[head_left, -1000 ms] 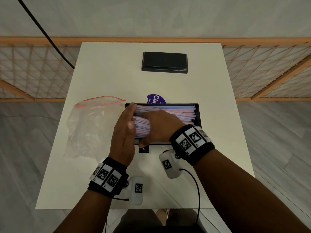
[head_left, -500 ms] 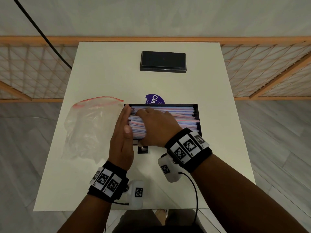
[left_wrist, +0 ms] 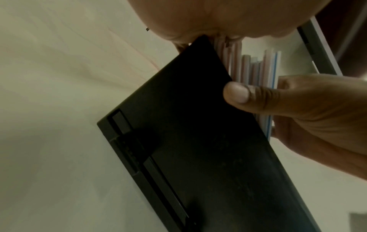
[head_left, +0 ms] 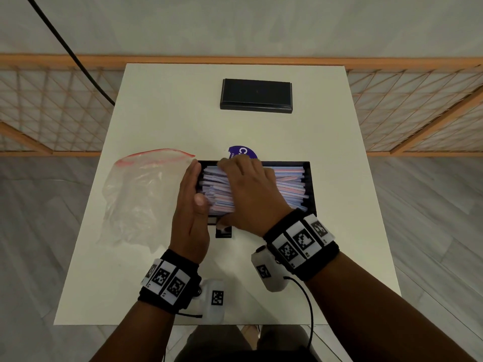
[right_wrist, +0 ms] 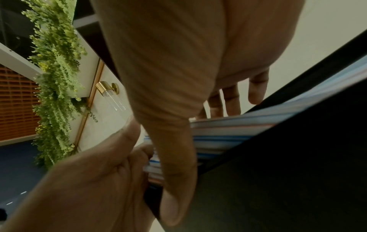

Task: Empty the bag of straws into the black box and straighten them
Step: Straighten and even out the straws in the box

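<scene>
L hand [head_left: 190,210] flat vs straw [head_left: 287,184] ends, nothing gripped; R hand [head_left: 251,194] spread flat on pile in box [head_left: 311,189]. Could buckle straws or shove box if pressed too hard.

Your left hand [head_left: 190,205] flat against straws' [head_left: 287,184] left ends in box [head_left: 311,189]; your right hand [head_left: 251,189] spread over pile. Bag [head_left: 141,194] lies left, lid [head_left: 256,95] far side of table [head_left: 162,105].
</scene>
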`<state>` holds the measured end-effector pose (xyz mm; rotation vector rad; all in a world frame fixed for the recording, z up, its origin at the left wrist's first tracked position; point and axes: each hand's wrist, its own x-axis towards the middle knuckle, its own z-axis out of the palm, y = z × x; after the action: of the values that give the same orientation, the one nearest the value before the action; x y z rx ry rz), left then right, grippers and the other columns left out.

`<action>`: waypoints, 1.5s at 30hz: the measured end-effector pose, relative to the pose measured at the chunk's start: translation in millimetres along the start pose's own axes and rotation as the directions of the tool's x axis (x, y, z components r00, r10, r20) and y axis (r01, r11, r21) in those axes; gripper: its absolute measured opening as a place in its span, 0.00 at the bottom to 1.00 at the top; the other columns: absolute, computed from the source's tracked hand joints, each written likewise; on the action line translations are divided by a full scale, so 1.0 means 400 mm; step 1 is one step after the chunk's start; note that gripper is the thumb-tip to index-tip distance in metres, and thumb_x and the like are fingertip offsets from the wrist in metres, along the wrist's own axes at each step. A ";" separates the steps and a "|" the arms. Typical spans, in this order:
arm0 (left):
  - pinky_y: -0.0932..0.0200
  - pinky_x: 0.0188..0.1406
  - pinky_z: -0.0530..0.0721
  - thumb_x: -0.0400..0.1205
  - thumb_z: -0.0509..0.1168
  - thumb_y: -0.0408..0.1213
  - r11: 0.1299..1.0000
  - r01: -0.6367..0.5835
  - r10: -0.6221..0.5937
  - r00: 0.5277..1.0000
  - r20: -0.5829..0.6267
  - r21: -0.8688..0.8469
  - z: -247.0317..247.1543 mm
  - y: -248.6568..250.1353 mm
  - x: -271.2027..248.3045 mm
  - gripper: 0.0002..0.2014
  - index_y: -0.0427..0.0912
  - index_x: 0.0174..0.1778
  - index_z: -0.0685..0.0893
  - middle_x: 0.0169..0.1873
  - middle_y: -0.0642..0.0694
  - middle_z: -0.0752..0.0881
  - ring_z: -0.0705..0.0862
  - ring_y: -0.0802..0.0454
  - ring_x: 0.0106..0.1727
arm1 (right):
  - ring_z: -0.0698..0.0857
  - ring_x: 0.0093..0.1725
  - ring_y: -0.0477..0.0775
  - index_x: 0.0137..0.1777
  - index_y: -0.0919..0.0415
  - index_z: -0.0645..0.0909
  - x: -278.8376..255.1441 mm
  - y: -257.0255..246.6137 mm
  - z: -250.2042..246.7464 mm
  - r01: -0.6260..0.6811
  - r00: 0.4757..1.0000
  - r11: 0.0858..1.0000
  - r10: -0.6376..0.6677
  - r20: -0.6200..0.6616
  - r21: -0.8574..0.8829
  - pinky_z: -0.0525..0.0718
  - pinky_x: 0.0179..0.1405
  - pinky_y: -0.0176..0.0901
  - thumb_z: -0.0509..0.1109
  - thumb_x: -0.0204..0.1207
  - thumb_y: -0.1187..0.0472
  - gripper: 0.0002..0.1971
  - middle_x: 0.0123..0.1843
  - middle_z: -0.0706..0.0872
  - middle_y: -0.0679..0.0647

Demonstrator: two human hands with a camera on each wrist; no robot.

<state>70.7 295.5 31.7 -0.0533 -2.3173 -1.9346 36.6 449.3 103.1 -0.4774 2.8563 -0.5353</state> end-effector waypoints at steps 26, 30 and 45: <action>0.35 0.85 0.66 0.90 0.42 0.62 0.915 -0.184 0.163 0.983 0.088 0.359 0.014 0.034 0.013 0.38 0.36 0.83 0.73 0.85 0.42 0.70 0.64 0.46 0.89 | 0.88 0.51 0.57 0.61 0.50 0.83 0.043 0.012 0.041 0.026 0.980 0.993 -0.047 0.192 0.114 0.90 0.51 0.54 0.82 0.57 0.36 0.33 0.53 0.89 0.53; 0.35 0.85 0.68 0.88 0.46 0.63 0.895 -0.161 0.138 0.987 0.086 0.416 0.017 0.034 0.017 0.38 0.37 0.83 0.73 0.85 0.43 0.70 0.64 0.47 0.89 | 0.88 0.44 0.55 0.53 0.47 0.84 0.057 0.003 0.047 0.047 0.972 0.996 -0.064 0.225 0.079 0.91 0.47 0.55 0.71 0.61 0.35 0.23 0.45 0.90 0.49; 0.41 0.86 0.68 0.90 0.51 0.45 0.914 -0.108 0.114 0.993 0.009 0.391 0.033 0.036 0.006 0.26 0.38 0.82 0.75 0.84 0.46 0.72 0.65 0.55 0.88 | 0.88 0.39 0.50 0.56 0.49 0.83 0.073 0.016 0.024 0.095 0.922 0.985 -0.141 0.361 0.143 0.91 0.45 0.50 0.79 0.61 0.43 0.24 0.44 0.91 0.47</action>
<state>68.9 311.1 43.9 -0.1299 -2.5806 -1.3839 10.2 441.7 88.2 -0.6552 2.4306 -0.5684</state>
